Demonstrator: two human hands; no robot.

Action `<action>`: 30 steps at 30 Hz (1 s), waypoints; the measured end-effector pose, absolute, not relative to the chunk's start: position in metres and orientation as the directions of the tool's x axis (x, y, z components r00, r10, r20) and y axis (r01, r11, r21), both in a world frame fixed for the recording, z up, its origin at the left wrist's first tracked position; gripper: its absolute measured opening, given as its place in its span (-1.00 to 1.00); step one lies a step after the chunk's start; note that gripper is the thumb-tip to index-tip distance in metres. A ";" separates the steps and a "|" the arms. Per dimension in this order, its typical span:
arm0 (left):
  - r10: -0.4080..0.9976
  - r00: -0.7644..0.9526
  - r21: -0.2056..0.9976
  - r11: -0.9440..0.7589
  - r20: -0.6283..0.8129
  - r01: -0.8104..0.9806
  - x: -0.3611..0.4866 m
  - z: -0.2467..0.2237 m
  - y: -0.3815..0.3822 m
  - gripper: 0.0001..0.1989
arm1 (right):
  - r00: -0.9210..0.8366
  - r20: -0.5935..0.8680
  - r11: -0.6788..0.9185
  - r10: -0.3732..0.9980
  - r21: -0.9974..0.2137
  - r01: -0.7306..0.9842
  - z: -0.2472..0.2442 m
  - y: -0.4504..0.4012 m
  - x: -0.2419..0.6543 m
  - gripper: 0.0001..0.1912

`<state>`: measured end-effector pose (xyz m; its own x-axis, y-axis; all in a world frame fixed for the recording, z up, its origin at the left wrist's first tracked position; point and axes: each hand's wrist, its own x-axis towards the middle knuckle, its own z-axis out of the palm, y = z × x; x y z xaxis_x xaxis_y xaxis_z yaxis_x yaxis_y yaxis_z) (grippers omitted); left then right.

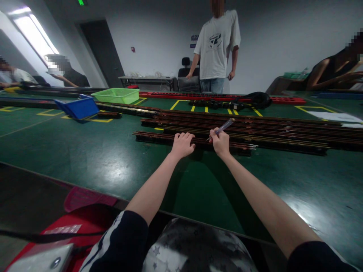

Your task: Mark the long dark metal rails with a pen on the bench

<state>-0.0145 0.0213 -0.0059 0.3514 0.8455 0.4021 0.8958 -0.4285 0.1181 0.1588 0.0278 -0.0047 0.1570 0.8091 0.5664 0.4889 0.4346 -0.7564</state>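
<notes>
Long dark strips with copper-coloured edges (153, 137) lie side by side across the green table (85, 151). My left hand (183, 145) rests on the nearest strip, its fingers curled over the top and pressing on it. In my right hand (220, 142) is a screwdriver with a clear purplish handle (225, 125), tilted up to the right. Its thin tip points down at the same strip, just right of my left hand. Whether the tip touches the strip is too small to tell.
A blue bin (81, 107) and a green basket (117, 96) stand at the back left. Black cable (256, 100) and red rails (181, 96) lie behind the strips. A person (217, 45) stands across the table; others sit left and right.
</notes>
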 end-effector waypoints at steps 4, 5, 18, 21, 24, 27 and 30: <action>0.839 0.362 0.107 -0.437 0.407 0.893 -0.015 -0.006 0.022 -0.67 | 0.160 0.566 0.434 0.809 -0.758 0.487 -0.005 0.029 0.159 -0.67; 0.835 0.365 0.102 -0.440 0.411 0.892 -0.015 -0.007 0.022 -0.66 | 0.160 0.563 0.432 0.811 -0.760 0.486 -0.006 0.029 0.159 -0.67; 0.789 0.376 0.055 -0.457 0.486 0.888 -0.016 -0.013 0.026 -0.61 | 0.156 0.563 0.442 0.812 -0.766 0.466 -0.004 0.026 0.158 -0.66; 0.785 0.376 0.055 -0.459 0.493 0.887 -0.016 -0.014 0.026 -0.62 | 0.162 0.561 0.435 0.812 -0.767 0.472 -0.003 0.025 0.158 -0.67; 0.786 0.374 0.057 -0.458 0.492 0.887 -0.016 -0.014 0.026 -0.61 | 0.168 0.555 0.427 0.815 -0.771 0.472 -0.003 0.025 0.157 -0.68; 0.786 0.374 0.055 -0.456 0.492 0.888 -0.016 -0.014 0.026 -0.61 | 0.166 0.557 0.426 0.813 -0.765 0.483 -0.003 0.025 0.157 -0.68; 0.784 0.372 0.053 -0.456 0.497 0.889 -0.016 -0.015 0.027 -0.62 | 0.165 0.565 0.426 0.809 -0.755 0.498 -0.002 0.024 0.157 -0.67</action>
